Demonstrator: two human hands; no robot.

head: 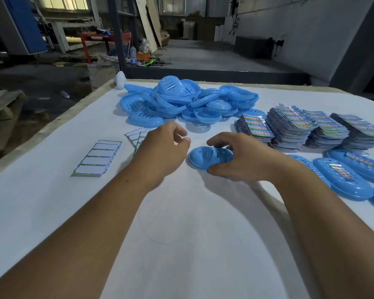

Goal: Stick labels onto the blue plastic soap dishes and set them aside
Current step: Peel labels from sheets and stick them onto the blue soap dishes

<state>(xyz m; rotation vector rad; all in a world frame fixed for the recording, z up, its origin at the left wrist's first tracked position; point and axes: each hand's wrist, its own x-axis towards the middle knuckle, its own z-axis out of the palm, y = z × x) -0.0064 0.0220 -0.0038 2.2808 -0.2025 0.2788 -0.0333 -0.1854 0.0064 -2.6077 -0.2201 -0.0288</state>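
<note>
White table [181,244] in dim workshop; right hand [244,160] grasping soap dish [203,158]; left hand [162,147] grip released.

Rough count: two hands, the left [162,147] and the right [244,160]. One dish [205,157] out front on its own, three or four labelled dishes [341,180] at right, and a heap [181,100] too tangled to count. Three label stacks [307,128], two spent backing sheets [97,158].

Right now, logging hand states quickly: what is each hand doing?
Left hand: fingers loosely curled, holding nothing visible.
Right hand: gripping a blue soap dish on the table.
</note>
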